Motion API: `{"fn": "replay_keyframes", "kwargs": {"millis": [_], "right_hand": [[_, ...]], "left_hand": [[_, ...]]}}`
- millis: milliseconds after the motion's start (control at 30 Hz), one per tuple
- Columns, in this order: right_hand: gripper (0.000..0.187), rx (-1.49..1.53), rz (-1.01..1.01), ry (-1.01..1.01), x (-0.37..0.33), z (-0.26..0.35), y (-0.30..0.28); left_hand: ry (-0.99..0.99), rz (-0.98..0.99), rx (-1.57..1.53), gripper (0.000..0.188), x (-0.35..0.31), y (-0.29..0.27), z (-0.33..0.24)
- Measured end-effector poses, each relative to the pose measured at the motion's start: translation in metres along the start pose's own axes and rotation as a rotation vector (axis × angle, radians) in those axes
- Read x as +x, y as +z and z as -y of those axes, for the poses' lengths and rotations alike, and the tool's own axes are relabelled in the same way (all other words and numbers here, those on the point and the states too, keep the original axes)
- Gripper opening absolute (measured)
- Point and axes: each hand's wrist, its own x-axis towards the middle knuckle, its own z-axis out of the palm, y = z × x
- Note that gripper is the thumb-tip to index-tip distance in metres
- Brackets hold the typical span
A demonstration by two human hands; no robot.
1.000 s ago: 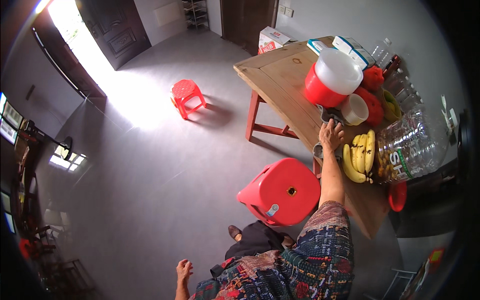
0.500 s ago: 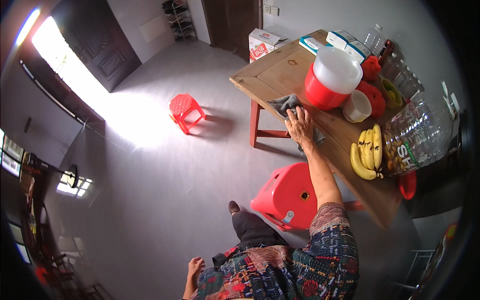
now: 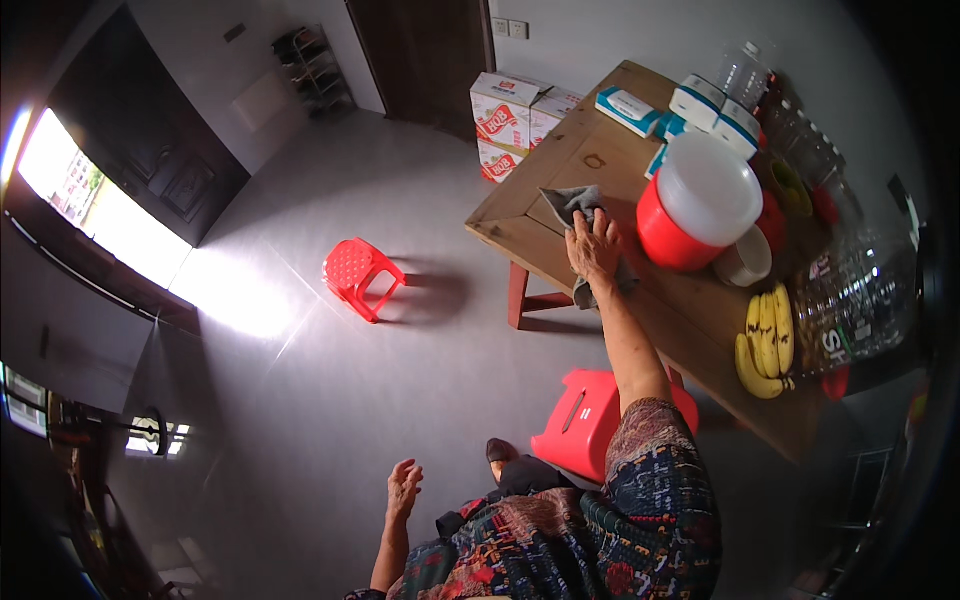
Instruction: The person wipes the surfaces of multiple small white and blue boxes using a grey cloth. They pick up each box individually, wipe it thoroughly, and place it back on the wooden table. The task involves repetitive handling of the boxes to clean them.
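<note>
My right hand [image 3: 594, 247] lies over a crumpled grey cloth [image 3: 566, 203] on the wooden table [image 3: 555, 140], near its left edge. Its fingers press onto the cloth, which sticks out ahead of the fingertips and on both sides of the wrist. My right arm reaches forward over a red plastic stool [image 3: 572, 420]. Away from the table, my left hand [image 3: 403, 488] hangs in the air with nothing in it, its fingers loosely bent and apart. Right of the cloth stands a red tub [image 3: 668, 235] with a translucent white container [image 3: 708, 185] in its top.
Bananas [image 3: 768, 335] and a large clear plastic jug [image 3: 860, 300] lie at the table's right. A pale cup [image 3: 745, 258] and small boxes [image 3: 628, 110] stand further back. A small red stool [image 3: 355, 270] is on the floor; cartons [image 3: 503, 125] stand behind the table.
My right hand and the cloth have slid farther forward along the table. My left hand has come up and forward. The whole view has shifted, with the stools and table lower in it.
</note>
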Motion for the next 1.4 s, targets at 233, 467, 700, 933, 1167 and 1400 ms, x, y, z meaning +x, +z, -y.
{"fn": "replay_keyframes", "kwargs": {"millis": [233,467,700,933,1167,1400], "right_hand": [[0.040,-0.039,0.037,0.084,0.052,0.006,0.029],[0.030,0.099,0.083,-0.163,0.075,0.066,0.021],[0.036,0.401,0.214,-0.571,0.023,0.139,-0.008],[0.041,0.290,0.181,-0.258,0.059,0.121,-0.005],[0.040,-0.036,0.045,0.159,0.128,0.025,0.065],[0.042,-0.192,-0.036,0.327,0.197,-0.065,0.132]], "left_hand": [[-0.183,0.158,0.015,0.048,0.013,-0.031,-0.002],[-0.003,0.119,0.122,0.045,0.122,-0.052,-0.081],[0.423,0.210,0.195,0.037,0.248,0.048,-0.267],[1.187,0.181,0.378,0.045,0.262,0.161,-0.395],[1.255,0.234,0.729,0.049,0.272,0.201,-0.411],[1.073,0.295,0.803,0.057,0.271,0.216,-0.421]]}}
